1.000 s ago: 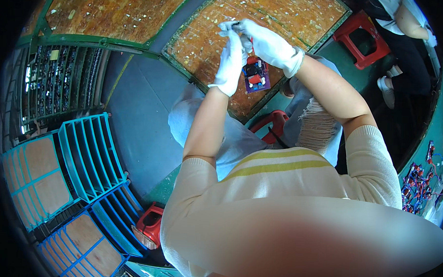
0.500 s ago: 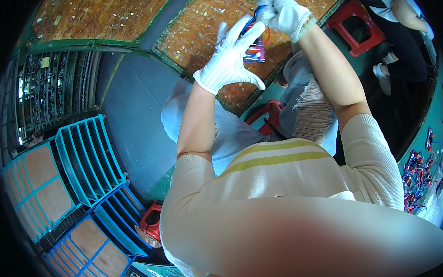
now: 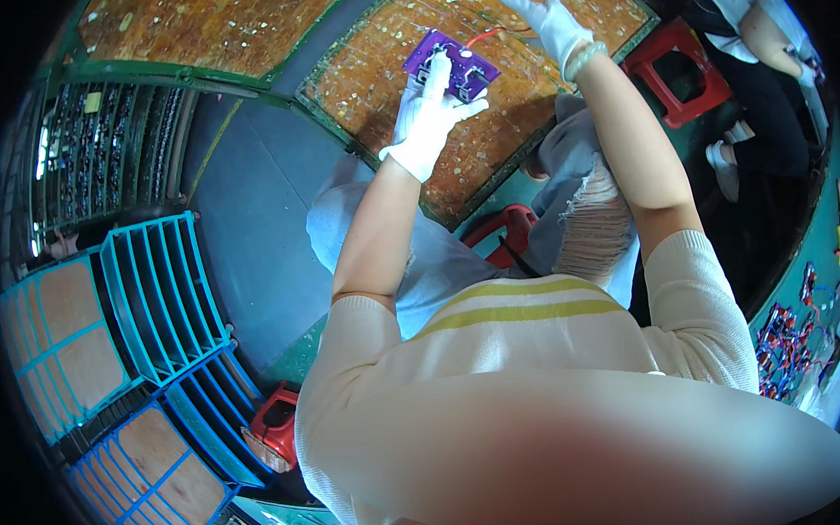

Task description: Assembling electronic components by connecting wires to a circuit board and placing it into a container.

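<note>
Now — purple board (image 3: 458, 64) in left grip (image 3: 422, 121), unlike before

The left grip (image 3: 423, 128) covers part of the purple circuit board (image 3: 482, 78), whose components are too small to identify. Where the red wire (image 3: 483, 36) ends near the right grip (image 3: 557, 34) cannot be told. The top edge crops the wooden surface (image 3: 370, 94) and the co-worker (image 3: 768, 39). A blurred oval (image 3: 580, 453) masks the lower middle. Single pieces in the right-hand heap (image 3: 783, 345) are indistinct.
</note>
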A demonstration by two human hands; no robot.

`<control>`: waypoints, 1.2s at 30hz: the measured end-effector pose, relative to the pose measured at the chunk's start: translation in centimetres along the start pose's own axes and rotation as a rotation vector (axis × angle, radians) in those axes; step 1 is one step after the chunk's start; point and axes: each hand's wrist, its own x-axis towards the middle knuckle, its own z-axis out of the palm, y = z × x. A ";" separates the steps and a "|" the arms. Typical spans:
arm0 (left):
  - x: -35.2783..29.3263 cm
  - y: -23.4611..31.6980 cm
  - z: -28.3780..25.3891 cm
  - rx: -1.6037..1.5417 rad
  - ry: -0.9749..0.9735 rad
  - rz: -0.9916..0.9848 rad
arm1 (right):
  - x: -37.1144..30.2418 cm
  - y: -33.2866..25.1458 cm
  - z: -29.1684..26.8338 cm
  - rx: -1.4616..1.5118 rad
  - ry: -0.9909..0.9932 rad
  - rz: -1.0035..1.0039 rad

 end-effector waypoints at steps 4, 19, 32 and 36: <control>0.1 0.3 0.0 0.343 0.101 0.127 | -2.3 1.9 1.7 -0.905 -0.278 -0.800; -3.1 3.6 1.6 0.763 0.296 0.283 | -4.1 4.3 3.7 -0.856 -0.235 -1.109; -2.8 3.2 1.8 0.625 0.268 0.314 | -3.7 4.9 3.2 -0.740 -0.163 -1.119; -2.9 3.3 1.9 0.662 0.245 0.247 | -3.7 5.1 3.2 -0.639 -0.145 -1.043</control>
